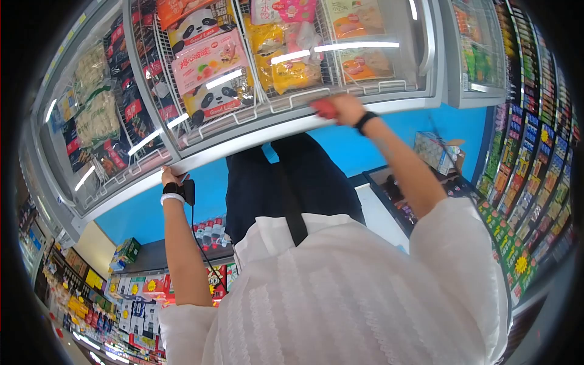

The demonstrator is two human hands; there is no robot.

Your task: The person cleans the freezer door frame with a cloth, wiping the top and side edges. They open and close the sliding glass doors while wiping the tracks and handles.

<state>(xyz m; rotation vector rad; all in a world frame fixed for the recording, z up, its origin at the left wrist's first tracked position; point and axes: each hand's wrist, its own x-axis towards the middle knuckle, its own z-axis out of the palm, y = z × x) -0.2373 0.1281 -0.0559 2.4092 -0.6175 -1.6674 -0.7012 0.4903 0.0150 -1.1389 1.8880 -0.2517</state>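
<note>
My right hand [347,111] is closed around a red cloth [324,109], which is blurred by motion. It presses the cloth to the glass lid near the front rim of a chest freezer [267,131]. Farther left, my left hand [170,176] grips that same rim, its fingers only partly visible. Under the glass lie a pink food packet [210,61], panda-printed bags [216,100], yellow bags [295,72] and orange-and-white packs [365,64], sorted in wire baskets.
Another freezer section [477,52] adjoins at the right. Stocked shelves [526,158] line the right side. A carton [433,152] stands by a dark tray [395,194]. Bottles [213,232] and boxed goods [137,298] are at the lower left. A black cable [198,243] hangs from my left wrist.
</note>
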